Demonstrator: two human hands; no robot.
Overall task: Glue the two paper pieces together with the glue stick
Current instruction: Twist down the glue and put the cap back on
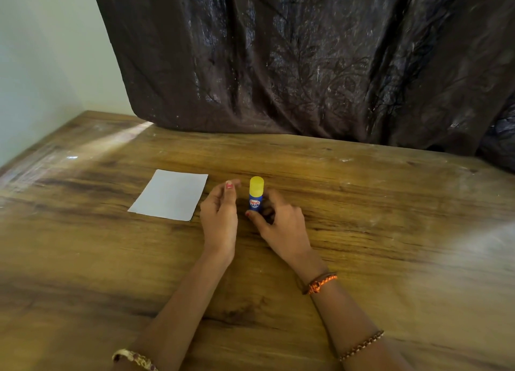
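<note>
A blue glue stick (255, 200) with a yellow cap stands upright on the wooden table (390, 217), cap on. My right hand (281, 220) wraps its thumb and fingers around the lower blue part of the stick. My left hand (220, 217) hovers just left of the stick, fingers loosely curled and apart, holding nothing. A white paper (170, 194) lies flat on the table to the left of my left hand. It looks like a single rectangle; I cannot tell whether a second piece lies under it.
A dark brown patterned curtain (306, 64) hangs behind the table's far edge. A pale wall (41, 64) borders the table's left side. Bracelets sit on both wrists.
</note>
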